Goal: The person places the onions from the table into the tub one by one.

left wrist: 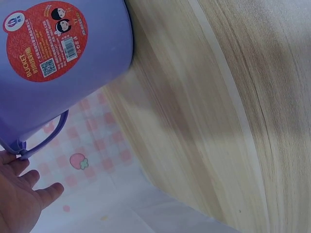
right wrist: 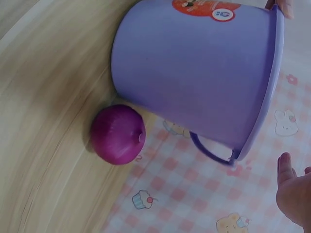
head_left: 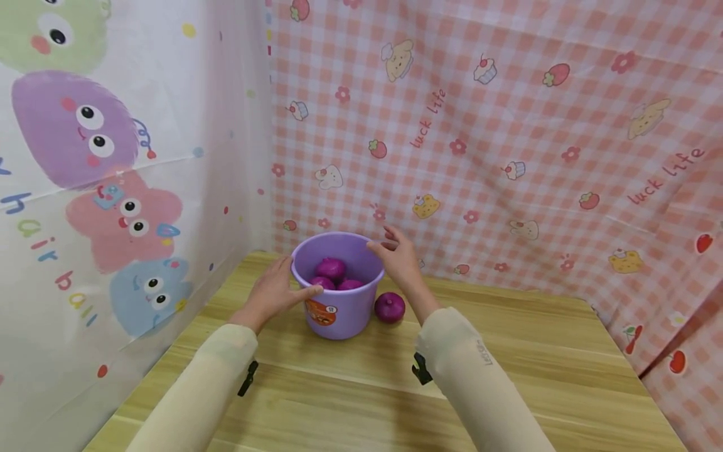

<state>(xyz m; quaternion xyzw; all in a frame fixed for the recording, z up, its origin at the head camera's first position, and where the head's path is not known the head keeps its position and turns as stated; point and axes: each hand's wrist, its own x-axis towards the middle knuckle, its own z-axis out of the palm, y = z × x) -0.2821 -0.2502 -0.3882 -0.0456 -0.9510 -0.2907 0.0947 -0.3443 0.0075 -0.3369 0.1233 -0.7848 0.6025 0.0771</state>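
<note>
A purple bucket [head_left: 341,314] with a red label stands upright on the table, holding several purple onions [head_left: 331,269]. At its left side is my left hand [head_left: 273,290], thumb stretched along the front rim. In the left wrist view, the fingers are spread, with the fingertips at the rim beside the bucket's handle [left wrist: 51,137]. My right hand [head_left: 400,257] hovers by the right rim, fingers loosely extended and nothing held. In the right wrist view this hand is apart from the bucket. A loose onion [right wrist: 118,134] lies on the table close against the bucket's right side.
The wooden table [head_left: 508,364] extends to the right and toward me. Behind it hangs a pink checked cloth [head_left: 480,176], and a white cloth with cartoon figures [head_left: 226,157] hangs along the left. Both sleeves carry dark wrist straps.
</note>
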